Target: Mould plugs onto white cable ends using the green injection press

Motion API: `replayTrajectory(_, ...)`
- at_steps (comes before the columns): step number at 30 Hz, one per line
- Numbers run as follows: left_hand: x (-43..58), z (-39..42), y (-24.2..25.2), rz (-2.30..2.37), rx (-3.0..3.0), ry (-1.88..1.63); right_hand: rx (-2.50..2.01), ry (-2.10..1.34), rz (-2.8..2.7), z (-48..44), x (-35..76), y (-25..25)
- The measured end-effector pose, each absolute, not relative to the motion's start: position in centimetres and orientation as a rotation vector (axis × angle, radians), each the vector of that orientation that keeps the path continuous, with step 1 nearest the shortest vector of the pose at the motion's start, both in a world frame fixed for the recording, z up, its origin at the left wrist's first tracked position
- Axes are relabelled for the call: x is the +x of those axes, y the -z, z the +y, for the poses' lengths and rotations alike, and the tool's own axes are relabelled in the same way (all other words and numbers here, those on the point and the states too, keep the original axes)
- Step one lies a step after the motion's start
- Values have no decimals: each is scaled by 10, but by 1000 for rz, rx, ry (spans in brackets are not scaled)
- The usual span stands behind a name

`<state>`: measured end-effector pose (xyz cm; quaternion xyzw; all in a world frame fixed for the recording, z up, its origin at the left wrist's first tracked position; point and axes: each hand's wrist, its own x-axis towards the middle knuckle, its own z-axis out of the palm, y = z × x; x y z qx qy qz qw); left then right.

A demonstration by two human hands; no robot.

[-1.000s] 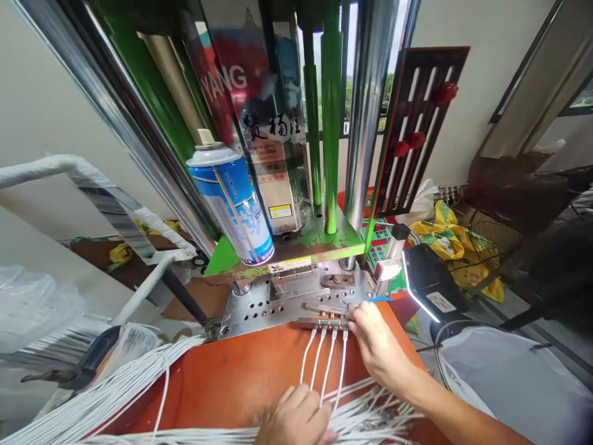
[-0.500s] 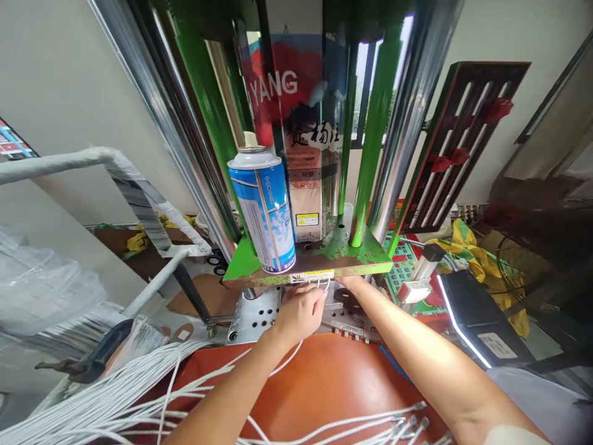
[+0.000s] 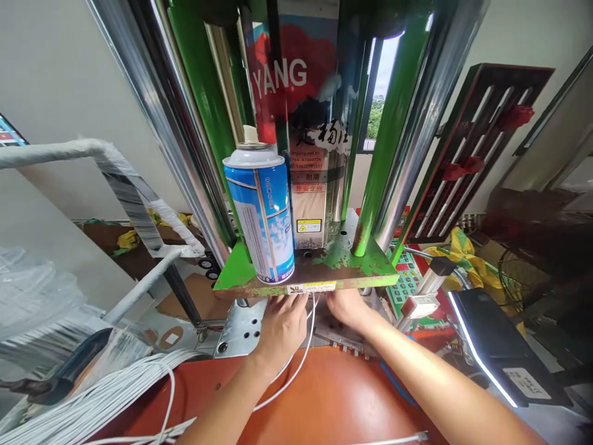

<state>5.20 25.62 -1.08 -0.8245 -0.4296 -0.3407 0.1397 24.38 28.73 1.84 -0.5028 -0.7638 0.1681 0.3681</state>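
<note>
Left hand (image 3: 285, 324) and right hand (image 3: 349, 307) have both moved up and forward since a second ago, from beside the cables over the table to the front edge of the green plate (image 3: 370, 272), which hides their fingertips, so I cannot tell whether the fingers are together or clamped on anything. White cables (image 3: 296, 371) come down from under the plate between the hands, curving past the left wrist above the orange tabletop (image 3: 352, 395). Nearby, a metal bar (image 3: 345, 337) lies below the right hand, while a blue spray can (image 3: 266, 216) stands on the plate above the left.
</note>
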Motion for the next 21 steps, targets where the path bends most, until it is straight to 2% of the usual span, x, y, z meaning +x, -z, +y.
replayTrajectory(6, 64, 246, 18, -1335, -2410, 943, -1437, 116, -2206, 231, 213, 9)
replayTrajectory(15, 69, 269, 50, -1333, -2281, 861, -1510, 245, -2245, 257, 209, 25)
replayTrajectory(21, 62, 269, 34, -1353, -2437, 1006, -1492, 178, -2171, 252, 209, 9)
